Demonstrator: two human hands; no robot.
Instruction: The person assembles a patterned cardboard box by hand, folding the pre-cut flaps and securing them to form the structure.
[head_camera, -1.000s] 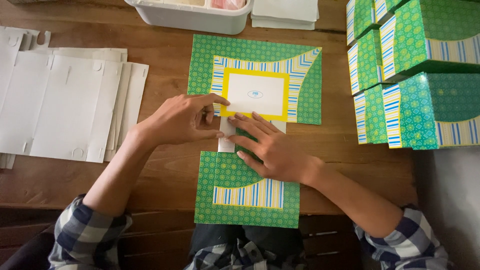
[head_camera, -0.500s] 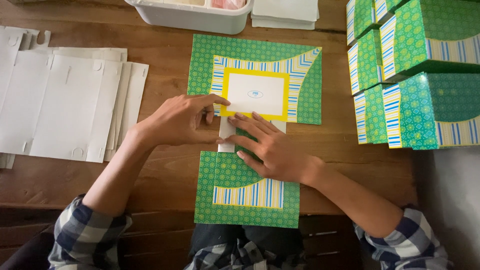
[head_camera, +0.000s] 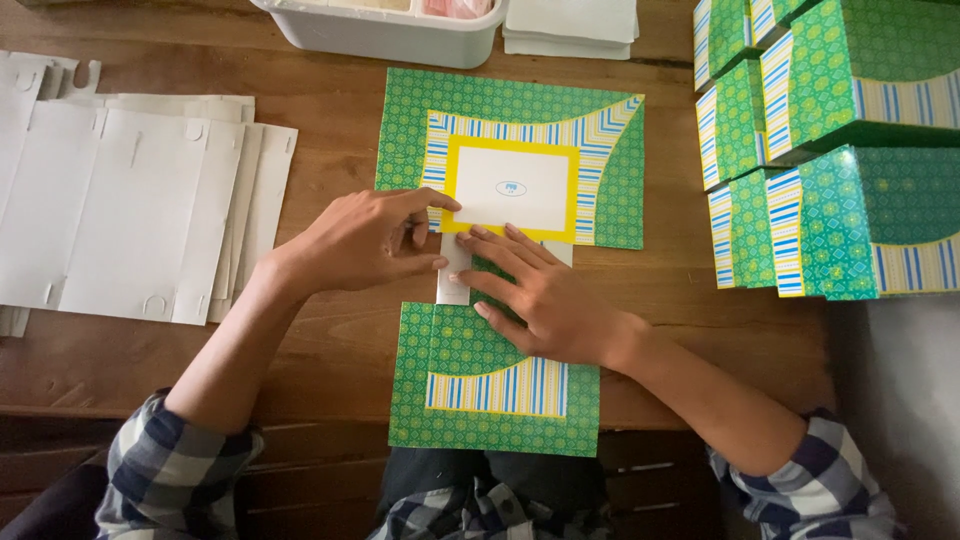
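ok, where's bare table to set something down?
Bare wooden table between the white flat blanks and green printed box blank, and right of the right hand toward the crowded stacked green boxes. Left hand covers the centre.

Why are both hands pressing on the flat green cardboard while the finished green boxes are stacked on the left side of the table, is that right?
Not quite. Both the left hand and the right hand do press on the flat green cardboard, but the head view shows the finished green boxes stacked on the right side of the table, not the left.
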